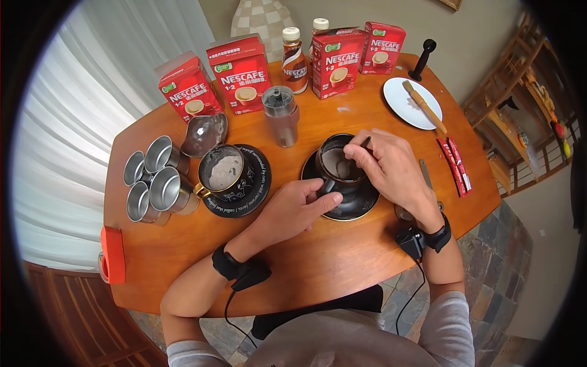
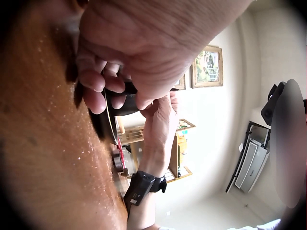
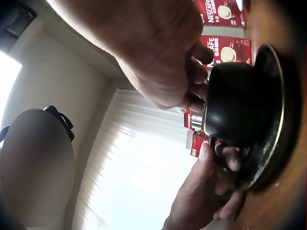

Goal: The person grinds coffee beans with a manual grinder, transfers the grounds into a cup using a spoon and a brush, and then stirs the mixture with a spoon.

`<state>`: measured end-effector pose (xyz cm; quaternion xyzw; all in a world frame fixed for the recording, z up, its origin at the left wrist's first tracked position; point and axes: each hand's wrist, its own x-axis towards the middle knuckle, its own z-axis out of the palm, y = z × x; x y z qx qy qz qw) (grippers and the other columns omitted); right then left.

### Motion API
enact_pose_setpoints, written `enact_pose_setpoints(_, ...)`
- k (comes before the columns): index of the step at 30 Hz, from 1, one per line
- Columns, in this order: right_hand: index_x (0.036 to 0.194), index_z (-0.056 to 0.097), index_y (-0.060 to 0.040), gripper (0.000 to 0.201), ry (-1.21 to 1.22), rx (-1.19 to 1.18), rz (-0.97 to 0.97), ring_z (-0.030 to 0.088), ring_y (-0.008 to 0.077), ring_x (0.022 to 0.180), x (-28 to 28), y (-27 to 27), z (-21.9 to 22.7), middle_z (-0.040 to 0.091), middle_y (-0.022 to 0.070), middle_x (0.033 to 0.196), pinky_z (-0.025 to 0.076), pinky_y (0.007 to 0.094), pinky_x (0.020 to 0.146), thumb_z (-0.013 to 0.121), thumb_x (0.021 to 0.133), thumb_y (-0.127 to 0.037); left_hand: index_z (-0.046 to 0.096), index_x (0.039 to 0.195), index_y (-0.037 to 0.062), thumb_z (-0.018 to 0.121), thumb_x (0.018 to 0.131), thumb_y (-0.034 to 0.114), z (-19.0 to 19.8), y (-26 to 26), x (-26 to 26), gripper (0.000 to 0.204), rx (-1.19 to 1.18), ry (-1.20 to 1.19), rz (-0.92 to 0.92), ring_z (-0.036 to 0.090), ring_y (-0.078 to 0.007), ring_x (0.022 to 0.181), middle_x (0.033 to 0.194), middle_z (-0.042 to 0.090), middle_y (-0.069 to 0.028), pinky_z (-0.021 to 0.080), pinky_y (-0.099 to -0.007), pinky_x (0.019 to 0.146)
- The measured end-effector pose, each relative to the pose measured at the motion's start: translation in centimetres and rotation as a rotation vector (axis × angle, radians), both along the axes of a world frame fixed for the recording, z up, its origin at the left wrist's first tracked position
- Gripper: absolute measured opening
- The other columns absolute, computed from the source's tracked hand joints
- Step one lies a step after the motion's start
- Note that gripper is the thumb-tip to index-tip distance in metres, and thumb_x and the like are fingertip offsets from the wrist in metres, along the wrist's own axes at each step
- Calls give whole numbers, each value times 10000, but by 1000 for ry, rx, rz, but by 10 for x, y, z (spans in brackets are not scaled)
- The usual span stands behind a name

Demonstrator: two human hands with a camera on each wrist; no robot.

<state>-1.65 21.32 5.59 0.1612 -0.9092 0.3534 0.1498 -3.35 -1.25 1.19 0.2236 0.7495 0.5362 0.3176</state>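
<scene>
A black cup [image 1: 335,142] with greyish powdery contents stands on a black saucer [image 1: 348,207] in front of me. With thumb and fingers my left hand [image 1: 298,208] grips the cup's handle, low beside the saucer. My right hand [image 1: 386,164] is over the cup's right rim and pinches a thin dark spoon [image 1: 366,142], whose lower end dips into the cup. In the right wrist view the black cup [image 3: 232,103] appears side-on, the right hand [image 3: 165,62] at its rim and the left hand [image 3: 201,194] at its handle.
To the left, a gold-handled cup [image 1: 222,168] sits on a lettered black saucer [image 1: 260,174], near several metal cups [image 1: 172,188]. A grinder [image 1: 281,116], red coffee boxes [image 1: 243,76] and a bottle [image 1: 294,61] stand behind. A white plate [image 1: 397,98] with a brush and red sachets [image 1: 452,166] lie right.
</scene>
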Motion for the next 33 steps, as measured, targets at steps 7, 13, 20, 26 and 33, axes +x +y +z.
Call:
enact_pose_setpoints(7,877,704,17,240,113,55,-39,667,364,776,-1,-1,1,695,167,823,523,431,706,676,989,-194,660,942,25,639,1067,347,3,2,2,347,16,1,14,550,-49,564,699,553,50,435,-230,517)
enact_pose_setpoints(13,911,716,-2,221,88,-32,74,673,366,787,-1,-4,-5,702,170,833,527,435,714,672,992,-202,651,930,3,648,1060,343,-1,2,1,364,25,33,24,539,-64,527,659,565,19,439,-268,484)
enact_pose_setpoints(20,935,727,-14,195,49,13,65,675,348,802,0,0,0,706,163,858,529,433,726,685,980,-199,663,945,14,639,1068,340,0,0,0,349,8,25,9,556,-56,558,691,565,33,451,-247,511)
enact_pose_setpoints(26,918,728,-25,183,-24,121,-76,673,343,828,4,2,12,705,138,854,530,428,737,688,971,-196,654,928,4,639,1063,345,-1,2,2,367,28,48,31,545,-66,540,660,553,20,454,-271,492)
enact_pose_setpoints(33,930,721,-16,164,95,103,-26,665,328,796,3,1,5,690,132,830,526,418,704,708,963,-177,672,953,12,640,1063,344,-1,3,3,352,31,33,33,546,-65,538,654,548,29,446,-265,493)
